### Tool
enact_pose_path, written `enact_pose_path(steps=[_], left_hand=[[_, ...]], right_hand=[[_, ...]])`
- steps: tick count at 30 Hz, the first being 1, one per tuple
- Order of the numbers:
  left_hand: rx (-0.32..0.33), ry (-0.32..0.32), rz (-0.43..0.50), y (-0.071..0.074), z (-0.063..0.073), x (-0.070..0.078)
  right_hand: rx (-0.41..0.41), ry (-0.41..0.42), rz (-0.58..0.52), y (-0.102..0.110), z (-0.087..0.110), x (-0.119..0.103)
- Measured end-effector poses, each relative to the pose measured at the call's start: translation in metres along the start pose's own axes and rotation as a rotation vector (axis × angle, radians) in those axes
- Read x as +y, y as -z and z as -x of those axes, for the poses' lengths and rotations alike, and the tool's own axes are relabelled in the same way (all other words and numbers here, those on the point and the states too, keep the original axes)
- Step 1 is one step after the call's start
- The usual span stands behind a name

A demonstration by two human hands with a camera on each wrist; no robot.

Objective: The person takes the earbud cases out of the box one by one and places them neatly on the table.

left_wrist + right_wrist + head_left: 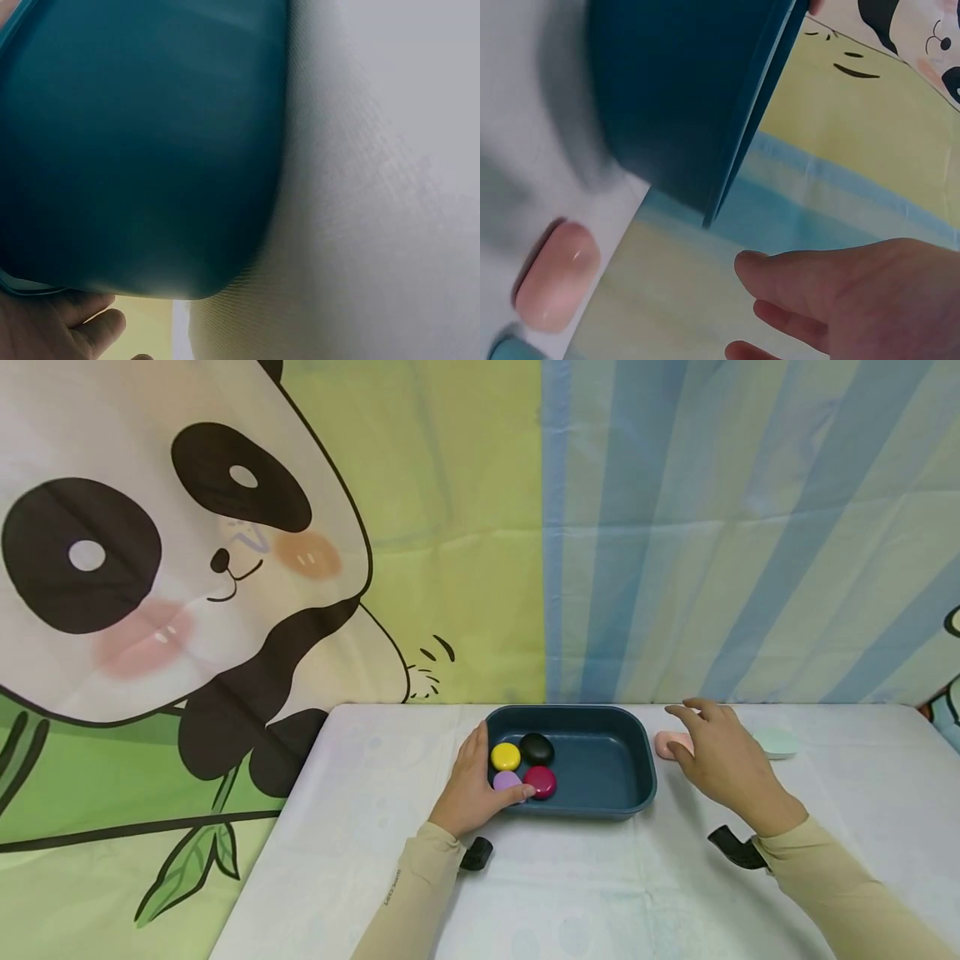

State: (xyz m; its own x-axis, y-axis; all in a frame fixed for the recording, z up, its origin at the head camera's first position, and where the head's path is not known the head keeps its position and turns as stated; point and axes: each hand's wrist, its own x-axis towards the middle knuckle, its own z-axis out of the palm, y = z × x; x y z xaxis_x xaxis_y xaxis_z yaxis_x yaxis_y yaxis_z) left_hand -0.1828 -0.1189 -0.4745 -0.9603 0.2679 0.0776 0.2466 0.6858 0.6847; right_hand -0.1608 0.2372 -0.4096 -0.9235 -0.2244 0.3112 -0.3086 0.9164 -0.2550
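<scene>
My left hand (474, 785) holds the left end of a dark blue tray (600, 777), its fingers along the outside and its thumb over the front rim. Inside, at that end, lie a yellow disc (506, 757), a black disc (537, 748), a crimson disc (540, 782) and a purple disc (506, 782), the last partly hidden by the thumb. To the right of the tray my right hand (723, 764) hovers with fingers spread, overlapping a smooth pink rounded block (559, 277) in the head view. In the right wrist view that block lies apart from the fingers (791, 277), which hold nothing.
A pale mint block (776, 742) lies on the white cloth-covered table (570, 885), beyond the right wrist. Behind the table's back edge hangs a printed panda curtain (450, 527). Each wrist carries a black camera mount (738, 847).
</scene>
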Motion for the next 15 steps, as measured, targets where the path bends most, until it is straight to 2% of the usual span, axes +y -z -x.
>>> enact_pose_path(steps=[7, 15], left_hand=[[-0.003, -0.008, -0.001, 0.001, 0.0, -0.001], [0.0, -0.006, 0.002, 0.001, 0.0, -0.001]], right_hand=[[0.034, 0.028, -0.057, -0.009, -0.007, -0.021], [-0.01, 0.016, -0.068, -0.021, -0.016, -0.045]])
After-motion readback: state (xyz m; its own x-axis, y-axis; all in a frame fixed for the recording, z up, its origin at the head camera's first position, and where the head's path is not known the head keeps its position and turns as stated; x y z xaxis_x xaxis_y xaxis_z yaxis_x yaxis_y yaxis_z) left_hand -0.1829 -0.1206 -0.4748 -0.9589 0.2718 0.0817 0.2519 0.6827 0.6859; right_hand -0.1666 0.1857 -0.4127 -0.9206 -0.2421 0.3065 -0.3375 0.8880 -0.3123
